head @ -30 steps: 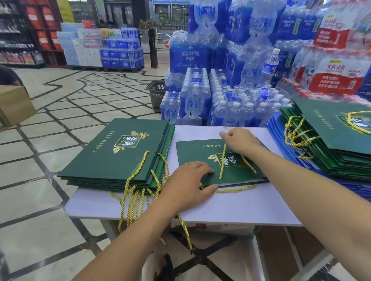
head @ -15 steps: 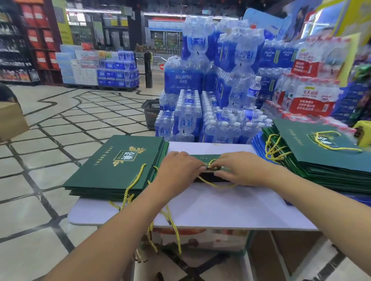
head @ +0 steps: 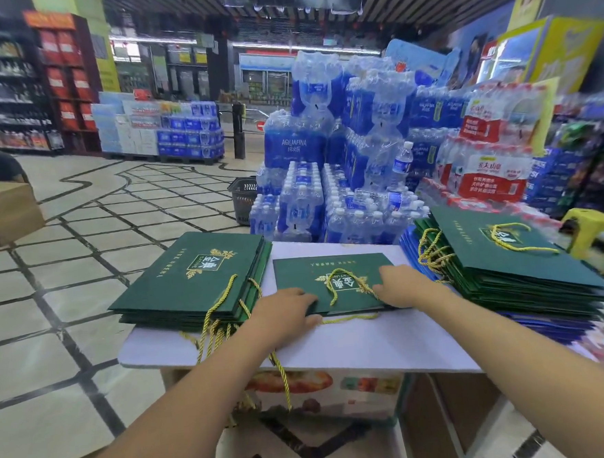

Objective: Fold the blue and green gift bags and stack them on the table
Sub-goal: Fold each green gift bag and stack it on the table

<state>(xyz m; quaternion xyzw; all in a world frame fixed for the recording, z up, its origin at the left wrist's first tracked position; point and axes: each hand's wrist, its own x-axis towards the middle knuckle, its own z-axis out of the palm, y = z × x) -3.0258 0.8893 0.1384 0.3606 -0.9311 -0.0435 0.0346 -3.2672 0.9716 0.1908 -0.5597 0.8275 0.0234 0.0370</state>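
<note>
A flat green gift bag with a gold logo and gold cord handles lies in the middle of the white table. My left hand pinches its near left edge, fingers on top and thumb at the edge. On the bag's near right corner my right hand lies with its fingers on top. A stack of folded green bags sits at the left, its cords hanging over the table edge. A taller pile of green bags sits at the right, on blue bags.
Shrink-wrapped packs of water bottles rise just behind the table. A yellow stool stands at the right, a black shopping basket on the tiled floor behind. Cardboard boxes stand far left. A printed carton sits under the table.
Half a second ago both hands held the green bag bunched up between them; it now lies flat and spread out on the table, with my hands at its near edge.
</note>
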